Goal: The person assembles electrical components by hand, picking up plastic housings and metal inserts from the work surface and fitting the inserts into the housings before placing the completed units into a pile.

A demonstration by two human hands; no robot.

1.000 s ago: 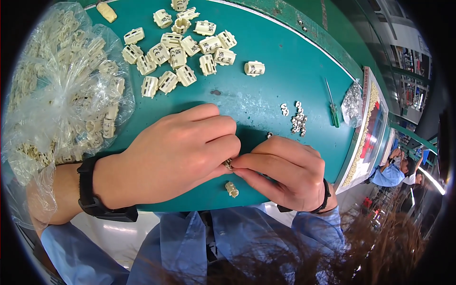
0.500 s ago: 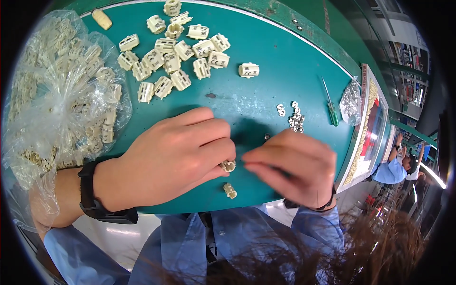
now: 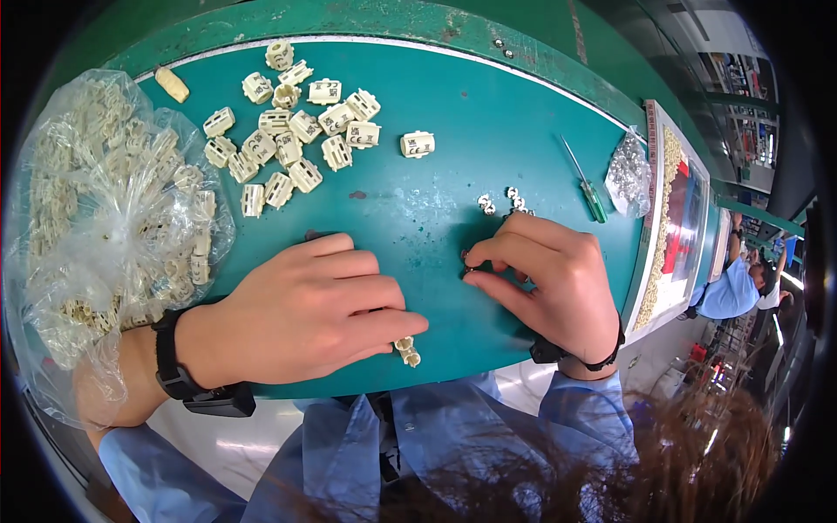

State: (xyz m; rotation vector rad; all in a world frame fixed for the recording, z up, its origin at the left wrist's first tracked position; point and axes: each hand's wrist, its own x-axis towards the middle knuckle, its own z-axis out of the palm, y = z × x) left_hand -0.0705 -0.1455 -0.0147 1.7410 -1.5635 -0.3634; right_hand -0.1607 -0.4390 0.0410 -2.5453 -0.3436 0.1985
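My left hand (image 3: pixel 323 314) lies palm down with its fingers curled together. A short cream plastic part (image 3: pixel 408 351) shows at its fingertips, partly covered by them. Whatever else lies under those fingers is hidden. Thumb and index finger of my right hand (image 3: pixel 554 283) pinch toward each other at the tabletop, around a tiny dark metal piece (image 3: pixel 468 268) that is mostly hidden. Just beyond this hand is a small cluster of shiny metal pieces (image 3: pixel 513 199), partly covered by it.
Several larger cream plastic housings (image 3: pixel 288 148) lie scattered at the far left. A clear bag of cream parts (image 3: pixel 113 200) fills the left side. To the right are a green-handled screwdriver (image 3: pixel 595 200), a small bag of metal pieces (image 3: pixel 628 174) and a white-framed tray (image 3: pixel 649 253).
My right hand has moved from beside the left fingers to the small metal piece and pinches there. My left hand has turned down, hiding the cream part it held. The view has shifted slightly.
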